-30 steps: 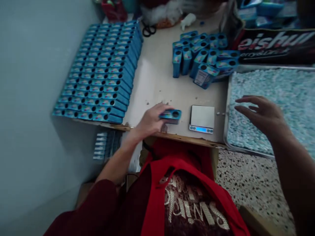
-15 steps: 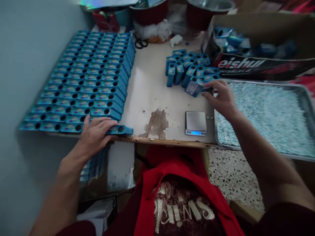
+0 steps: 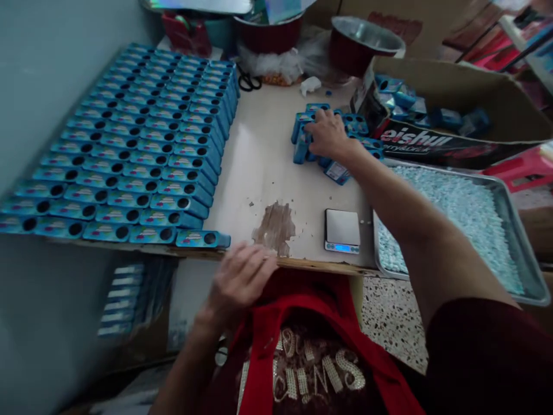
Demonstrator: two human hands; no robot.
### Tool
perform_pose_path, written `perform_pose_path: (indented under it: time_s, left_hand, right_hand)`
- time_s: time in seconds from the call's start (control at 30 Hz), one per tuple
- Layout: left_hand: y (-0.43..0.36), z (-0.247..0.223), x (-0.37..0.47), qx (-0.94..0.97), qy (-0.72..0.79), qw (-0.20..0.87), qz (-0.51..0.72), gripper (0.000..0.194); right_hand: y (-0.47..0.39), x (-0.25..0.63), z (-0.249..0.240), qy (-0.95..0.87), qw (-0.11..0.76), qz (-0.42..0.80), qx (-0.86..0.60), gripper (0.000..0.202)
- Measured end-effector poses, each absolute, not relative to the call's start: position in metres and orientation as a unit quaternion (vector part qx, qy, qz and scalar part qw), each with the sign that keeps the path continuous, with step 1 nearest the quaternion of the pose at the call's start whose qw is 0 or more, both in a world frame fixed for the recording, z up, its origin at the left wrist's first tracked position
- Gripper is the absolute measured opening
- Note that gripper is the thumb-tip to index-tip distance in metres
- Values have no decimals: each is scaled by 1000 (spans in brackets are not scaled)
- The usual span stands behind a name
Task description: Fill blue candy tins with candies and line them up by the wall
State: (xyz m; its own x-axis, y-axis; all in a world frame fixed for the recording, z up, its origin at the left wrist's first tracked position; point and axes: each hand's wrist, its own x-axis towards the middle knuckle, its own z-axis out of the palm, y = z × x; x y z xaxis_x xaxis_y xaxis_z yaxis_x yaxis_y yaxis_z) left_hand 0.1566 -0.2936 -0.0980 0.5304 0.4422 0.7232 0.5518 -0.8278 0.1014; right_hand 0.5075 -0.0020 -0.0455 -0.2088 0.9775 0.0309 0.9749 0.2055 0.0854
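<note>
My right hand (image 3: 330, 135) reaches into a loose group of small blue boxes (image 3: 301, 151) at the middle back of the table. Its fingers and thumb close around one of them, mostly hidden beneath the hand. Loosely curled, my left hand (image 3: 244, 274) is at the table's front edge with nothing visible in it. Just left of it, a single blue box (image 3: 201, 238) lies at the front end of tightly packed rows of blue boxes (image 3: 142, 144). Each box in the rows shows a dark round spot on its upper face.
A small digital scale (image 3: 342, 229) stands near the front edge. To its right is a metal tray (image 3: 525, 253) of pale blue pieces. Behind that, an open carton (image 3: 436, 138) holds more blue boxes. Scissors (image 3: 249, 82) and metal bowls (image 3: 363, 43) are at the back.
My right hand has moved left and back across the loose group of boxes. My left hand has left the front row and shifted right to the table edge. The view has tilted slightly.
</note>
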Motion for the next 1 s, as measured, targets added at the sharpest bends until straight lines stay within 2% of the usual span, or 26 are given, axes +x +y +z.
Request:
perform_pose_path:
  time_s: [0.1,0.23,0.33,0.43,0.57,0.67,0.77,0.83,0.87,0.9,1.0]
  left_hand:
    - [-308,-130,187,-894,-251,32,-370,19]
    - [-315,-156,188,-902,-240,-18,-357,22]
    - [-309,-160,181,-901,-262,-26,-344,33]
    - [-294,-162,187,-897,-269,-21,-349,36]
    - [-279,-160,215,-903,-227,-12,-364,39]
    - [-277,-155,236,-908,-205,-10,-365,42]
    - [-278,-151,242,-914,-205,-15,-350,45]
    - [-277,-150,236,-918,-210,-12,-336,45]
    - [-276,-151,231,-921,-212,-8,-327,44]
    - [-275,-152,225,-923,-216,-3,-318,43]
    - [-275,-156,212,-927,-235,1,-293,41]
  right_hand:
    - [12,507,-42,798,-12,-3,602,9]
    - [-28,503,-17,812,-56,-89,574,37]
    - [-97,505,11,797,3,-65,600,38]
    - [-173,520,23,762,51,-41,644,33]
    - [-253,542,10,720,106,-60,683,23]
    - [-284,556,-1,693,88,-68,713,14]
    - [-301,592,-4,661,-2,-65,747,33]
    - [-317,630,-9,642,-35,-51,764,34]
    - [-326,650,-15,639,-27,-51,767,34]
    - [-335,668,-22,643,-5,-66,763,43]
    - [-355,706,-56,659,81,-140,735,86]
